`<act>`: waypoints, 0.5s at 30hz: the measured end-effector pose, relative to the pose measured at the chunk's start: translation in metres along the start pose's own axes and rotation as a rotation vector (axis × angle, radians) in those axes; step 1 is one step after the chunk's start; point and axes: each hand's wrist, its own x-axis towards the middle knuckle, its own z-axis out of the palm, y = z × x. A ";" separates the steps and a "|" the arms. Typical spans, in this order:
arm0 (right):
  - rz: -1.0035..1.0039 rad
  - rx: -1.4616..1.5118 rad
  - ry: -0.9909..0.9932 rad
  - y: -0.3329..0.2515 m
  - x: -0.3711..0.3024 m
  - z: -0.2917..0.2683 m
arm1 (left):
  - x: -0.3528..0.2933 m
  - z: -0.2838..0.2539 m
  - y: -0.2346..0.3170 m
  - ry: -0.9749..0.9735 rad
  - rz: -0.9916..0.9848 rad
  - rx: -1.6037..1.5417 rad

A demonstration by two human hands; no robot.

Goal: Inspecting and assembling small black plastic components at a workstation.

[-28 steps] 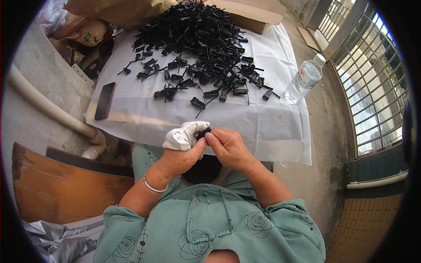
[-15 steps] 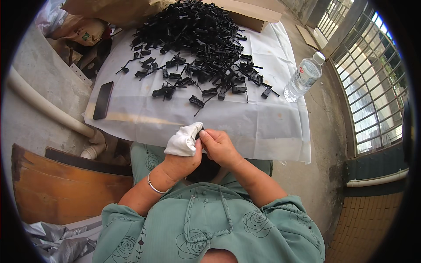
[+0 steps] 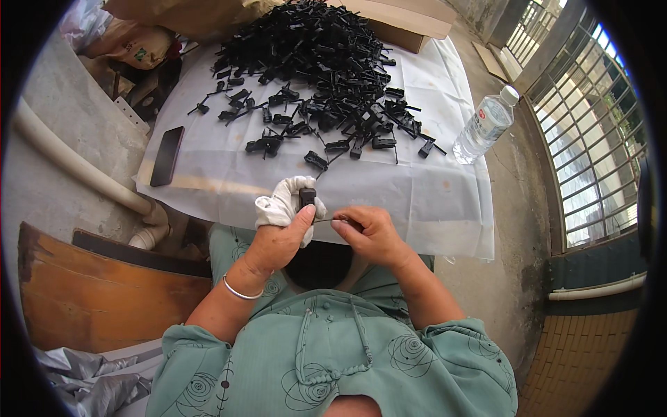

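A small black plastic part (image 3: 307, 197) is held upright between the thumb and gloved fingers of my left hand (image 3: 283, 224). A white cloth glove (image 3: 272, 207) covers those fingers, while the thumb is bare. My right hand (image 3: 374, 233), bare, pinches a thin dark rod (image 3: 324, 220) that points left toward my left thumb. Whether the rod belongs to the black part or is a separate tool, I cannot tell. Both hands are above the near edge of the covered table. Beyond them lies a large heap of similar black plastic parts (image 3: 306, 62), with several strewn toward me.
White sheeting (image 3: 222, 198) covers the table. A dark phone (image 3: 167, 156) lies at its left edge, and a clear water bottle (image 3: 486, 126) stands at the right. A cardboard box (image 3: 406, 22) is at the back. A beige pipe (image 3: 76, 170) runs along the left wall.
My hands have moved apart, the right one slightly rightward. My left hand has turned, bringing the black part into view, and the thin rod now shows between the hands.
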 end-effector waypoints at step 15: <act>0.060 0.101 0.039 -0.011 0.013 0.001 | -0.002 -0.001 0.003 -0.176 -0.131 0.201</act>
